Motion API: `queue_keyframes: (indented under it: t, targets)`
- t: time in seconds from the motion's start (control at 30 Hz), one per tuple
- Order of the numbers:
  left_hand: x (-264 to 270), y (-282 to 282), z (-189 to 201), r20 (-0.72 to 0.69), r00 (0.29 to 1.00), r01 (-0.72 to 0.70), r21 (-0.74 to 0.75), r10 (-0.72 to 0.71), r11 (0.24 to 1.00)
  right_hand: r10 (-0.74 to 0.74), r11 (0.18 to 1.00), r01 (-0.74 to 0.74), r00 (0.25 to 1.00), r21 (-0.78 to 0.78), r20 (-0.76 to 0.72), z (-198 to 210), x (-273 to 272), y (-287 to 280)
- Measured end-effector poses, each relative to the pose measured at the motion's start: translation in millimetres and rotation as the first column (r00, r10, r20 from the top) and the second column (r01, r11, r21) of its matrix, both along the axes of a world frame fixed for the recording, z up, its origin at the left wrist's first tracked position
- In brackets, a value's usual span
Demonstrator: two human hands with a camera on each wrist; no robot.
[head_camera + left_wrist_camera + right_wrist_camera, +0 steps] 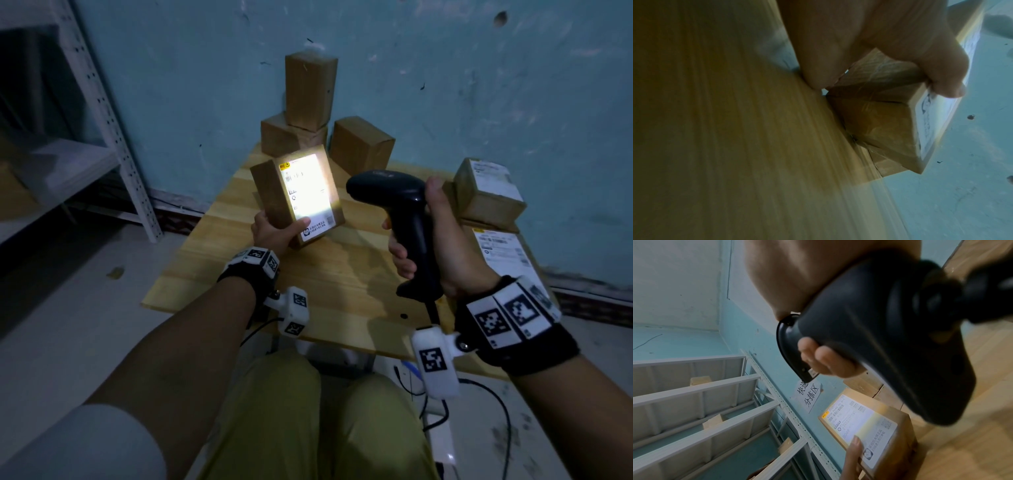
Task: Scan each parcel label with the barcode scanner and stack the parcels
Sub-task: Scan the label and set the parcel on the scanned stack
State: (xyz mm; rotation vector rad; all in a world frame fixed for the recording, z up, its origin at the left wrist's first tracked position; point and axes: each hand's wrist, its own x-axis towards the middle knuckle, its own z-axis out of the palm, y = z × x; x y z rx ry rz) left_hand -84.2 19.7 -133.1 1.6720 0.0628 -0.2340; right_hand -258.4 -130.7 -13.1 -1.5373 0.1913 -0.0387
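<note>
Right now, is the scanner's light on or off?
On. The barcode scanner in the right hand throws a bright patch on the label of the parcel.

Shipping label (858, 426) on held parcel (894, 444) read "B049" in large print, with code line "B728 B049 00 811" by barcodes; small Chinese print and QR code on its lower strip too fine to read. Paper sign (808, 394) on blue wall (740, 313) read "快递分拣区". Labels on parcels at table's right edge (503, 253) stayed unreadable. Wrist bands carried square black-and-white markers (493, 320), no text.
</note>
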Motion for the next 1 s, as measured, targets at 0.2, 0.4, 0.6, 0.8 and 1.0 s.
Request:
queue_keyframes:
  t: [0.2, 0.4, 0.6, 0.8, 1.0]
  targets:
    - [-5.5, -1.6, 6.6, -0.003, 1.0, -0.005, -0.025, 0.005, 1.0, -0.017, 1.0, 0.017, 0.999, -0.016, -0.032, 2.9, -0.4, 1.7]
    - [-1.3, -1.0, 0.6, 0.003, 1.0, 0.005, 0.019, -0.005, 1.0, -0.023, 1.0, 0.023, 0.999, -0.003, -0.028, 5.8, -0.5, 3.4]
    - [0.2, -1.6, 0.4, 0.01, 1.0, -0.017, 0.015, 0.017, 1.0, 0.007, 1.0, -0.007, 1.0, 0.005, -0.001, 7.0, -1.0, 5.3]
    - [0.2, -1.6, 0.8, 0.006, 1.0, -0.018, 0.008, 0.018, 1.0, 0.013, 1.0, -0.013, 1.0, 0.007, 0.019, 7.6, -0.3, 7.1]
    - [-5.1, -0.6, 7.0, 0.002, 1.0, -0.005, 0.018, 0.005, 1.0, 0.024, 1.0, -0.024, 1.0, 0.012, 0.017, 10.6, -0.8, 8.6]
